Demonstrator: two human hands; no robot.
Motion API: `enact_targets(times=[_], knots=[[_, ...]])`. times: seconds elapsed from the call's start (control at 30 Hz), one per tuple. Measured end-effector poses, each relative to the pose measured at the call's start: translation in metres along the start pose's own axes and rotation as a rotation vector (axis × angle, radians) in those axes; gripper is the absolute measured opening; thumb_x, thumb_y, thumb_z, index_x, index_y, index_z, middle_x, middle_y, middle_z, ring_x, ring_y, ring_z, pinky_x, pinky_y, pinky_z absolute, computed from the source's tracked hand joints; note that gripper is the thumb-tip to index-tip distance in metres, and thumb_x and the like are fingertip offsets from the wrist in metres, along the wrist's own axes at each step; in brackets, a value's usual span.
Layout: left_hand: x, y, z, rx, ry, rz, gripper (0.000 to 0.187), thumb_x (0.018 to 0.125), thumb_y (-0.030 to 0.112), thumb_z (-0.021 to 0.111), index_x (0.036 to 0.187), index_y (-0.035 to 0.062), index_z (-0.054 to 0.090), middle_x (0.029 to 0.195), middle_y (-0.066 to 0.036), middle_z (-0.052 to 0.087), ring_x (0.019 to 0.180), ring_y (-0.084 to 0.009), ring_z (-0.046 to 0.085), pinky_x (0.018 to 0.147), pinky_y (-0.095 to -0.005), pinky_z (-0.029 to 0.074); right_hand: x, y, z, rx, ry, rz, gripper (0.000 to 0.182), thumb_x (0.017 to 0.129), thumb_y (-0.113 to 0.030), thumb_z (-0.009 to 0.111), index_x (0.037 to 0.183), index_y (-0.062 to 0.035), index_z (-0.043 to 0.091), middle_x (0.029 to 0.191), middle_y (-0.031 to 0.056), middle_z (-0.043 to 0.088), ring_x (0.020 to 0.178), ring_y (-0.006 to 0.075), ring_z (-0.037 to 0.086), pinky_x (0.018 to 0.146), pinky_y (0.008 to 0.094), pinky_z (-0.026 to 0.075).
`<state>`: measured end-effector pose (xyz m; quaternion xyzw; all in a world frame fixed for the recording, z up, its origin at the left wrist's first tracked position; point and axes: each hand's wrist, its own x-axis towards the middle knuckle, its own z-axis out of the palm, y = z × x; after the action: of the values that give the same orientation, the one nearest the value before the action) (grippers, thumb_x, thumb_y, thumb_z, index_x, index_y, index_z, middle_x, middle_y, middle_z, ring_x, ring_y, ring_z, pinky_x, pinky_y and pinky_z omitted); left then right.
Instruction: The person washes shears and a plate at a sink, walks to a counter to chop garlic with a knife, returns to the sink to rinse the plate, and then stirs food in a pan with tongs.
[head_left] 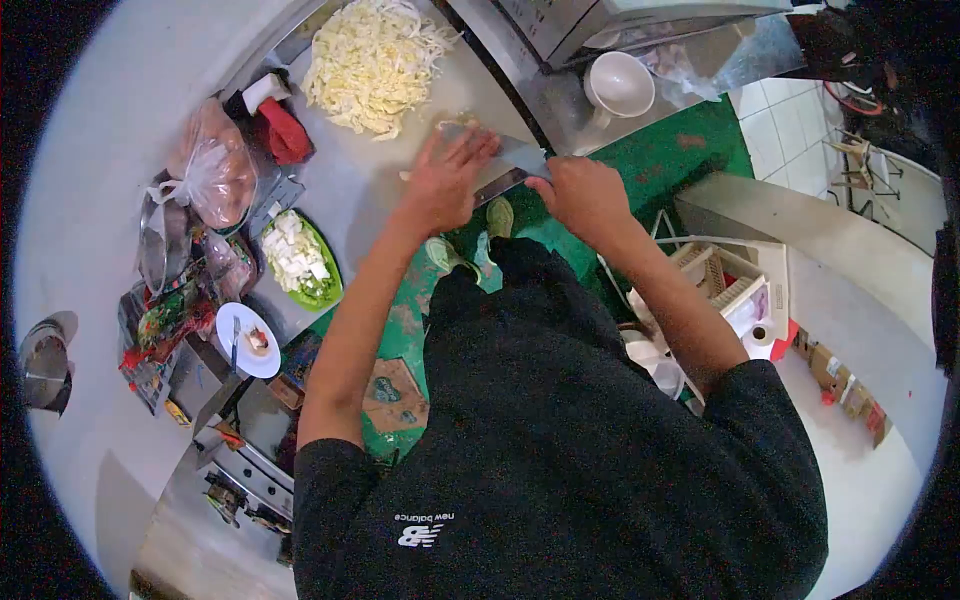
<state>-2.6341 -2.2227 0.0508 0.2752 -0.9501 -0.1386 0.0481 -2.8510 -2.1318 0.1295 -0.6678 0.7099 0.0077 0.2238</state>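
Observation:
My right hand (588,200) is closed round the handle of a broad knife (522,153), its blade pointing left over the front edge of the steel counter (350,185). My left hand (447,180) lies with fingers stretched out over the far end of the blade. Small pale pieces sit just beyond the left fingertips; their kind is too small to make out. Farther back on the counter is a large heap of shredded cabbage (372,65). A green dish (328,283) of white chunks and chopped greens stands left of my left forearm.
A bag of eggs (215,165) and a red cloth (284,135) lie at the counter's left. Nearer me is a white plate (262,366) with cutlery and food scraps. A white mug (620,84) stands back right. A plastic rack (735,280) is below my right arm.

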Motion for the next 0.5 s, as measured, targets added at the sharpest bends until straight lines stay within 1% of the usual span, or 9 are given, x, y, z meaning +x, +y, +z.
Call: enact_targets(times=[0.07,0.1,0.17,0.23,0.3,0.37,0.43,0.47,0.5], knots=[[-0.003,0.000,0.013,-0.189,0.011,0.009,0.081,0.074,0.012,0.058,0.151,0.0135,0.032,0.151,-0.009,0.041,0.140,-0.0264,0.037,0.118,-0.0541,0.015,0.000,0.000,-0.001,-0.009,0.029,-0.019,0.041,0.090,-0.044,0.062,0.081,-0.0033,0.064,0.079,0.0175,0.067,0.074,0.0375,0.067,0.064,0.0474,0.053],[-0.003,-0.005,0.013,-0.190,0.012,0.010,0.081,0.074,0.012,0.058,0.151,0.0135,0.032,0.151,-0.009,0.041,0.140,-0.0264,0.037,0.118,-0.0541,0.015,-0.001,0.000,-0.006,-0.024,-0.001,-0.030,0.041,0.089,-0.043,0.062,0.081,-0.0036,0.064,0.080,0.0174,0.067,0.073,0.0374,0.067,0.064,0.0475,0.053],[-0.006,-0.018,0.012,-0.190,-0.071,-0.086,0.084,0.072,0.011,0.059,0.151,0.0112,0.030,0.153,-0.009,0.039,0.142,-0.0267,0.034,0.118,-0.0541,0.014,-0.006,0.002,-0.012,-0.042,-0.033,-0.043,0.040,0.089,-0.043,0.062,0.081,-0.0039,0.065,0.080,0.0173,0.067,0.073,0.0374,0.067,0.065,0.0476,0.053],[-0.006,-0.032,0.010,-0.136,-0.050,-0.150,0.086,0.071,0.010,0.059,0.151,0.0099,0.029,0.154,-0.010,0.037,0.143,-0.0271,0.032,0.118,-0.0540,0.014,-0.012,0.007,-0.017,-0.040,0.027,-0.070,0.040,0.090,-0.042,0.062,0.080,-0.0039,0.065,0.077,0.0171,0.067,0.072,0.0372,0.067,0.065,0.0488,0.052],[-0.008,-0.036,0.008,-0.081,-0.030,-0.210,0.087,0.070,0.010,0.059,0.151,0.0087,0.028,0.155,-0.010,0.035,0.144,-0.0274,0.030,0.118,-0.0539,0.014,-0.013,0.010,-0.028,-0.006,-0.002,-0.034,0.039,0.091,-0.041,0.061,0.082,-0.0032,0.067,0.076,0.0173,0.067,0.071,0.0379,0.066,0.065,0.0482,0.051],[-0.013,-0.034,0.006,-0.123,0.152,-0.411,0.090,0.068,0.009,0.060,0.151,0.0064,0.027,0.157,-0.012,0.030,0.146,-0.0283,0.026,0.118,-0.0548,0.015,-0.011,0.019,-0.028,0.029,-0.028,0.004,0.039,0.092,-0.040,0.061,0.085,-0.0025,0.068,0.074,0.0175,0.067,0.071,0.0386,0.065,0.065,0.0476,0.051],[-0.021,-0.013,0.008,-0.182,0.214,-0.357,0.089,0.068,0.008,0.059,0.151,0.0058,0.026,0.157,-0.012,0.028,0.146,-0.0287,0.026,0.118,-0.0555,0.015,-0.002,0.031,-0.013,0.314,-0.048,0.005,0.046,0.097,-0.041,0.053,0.085,0.0011,0.067,0.069,0.0187,0.066,0.064,0.0369,0.065,0.064,0.0467,0.053],[-0.023,0.001,0.010,-0.241,0.275,-0.303,0.089,0.069,0.008,0.059,0.151,0.0052,0.026,0.158,-0.013,0.027,0.146,-0.0290,0.025,0.117,-0.0563,0.015,0.001,0.029,-0.008,0.315,-0.048,-0.001,0.046,0.097,-0.041,0.053,0.085,0.0011,0.067,0.069,0.0187,0.066,0.064,0.0369,0.065,0.064,0.0467,0.053],[-0.023,0.015,0.014,-0.237,0.276,-0.307,0.089,0.069,0.008,0.059,0.151,0.0052,0.026,0.158,-0.013,0.027,0.146,-0.0290,0.025,0.117,-0.0563,0.015,0.004,0.025,-0.003,0.533,-0.153,0.145,0.048,0.098,-0.042,0.052,0.086,0.0021,0.068,0.064,0.0132,0.062,0.055,0.0281,0.060,0.056,0.0398,0.049]])
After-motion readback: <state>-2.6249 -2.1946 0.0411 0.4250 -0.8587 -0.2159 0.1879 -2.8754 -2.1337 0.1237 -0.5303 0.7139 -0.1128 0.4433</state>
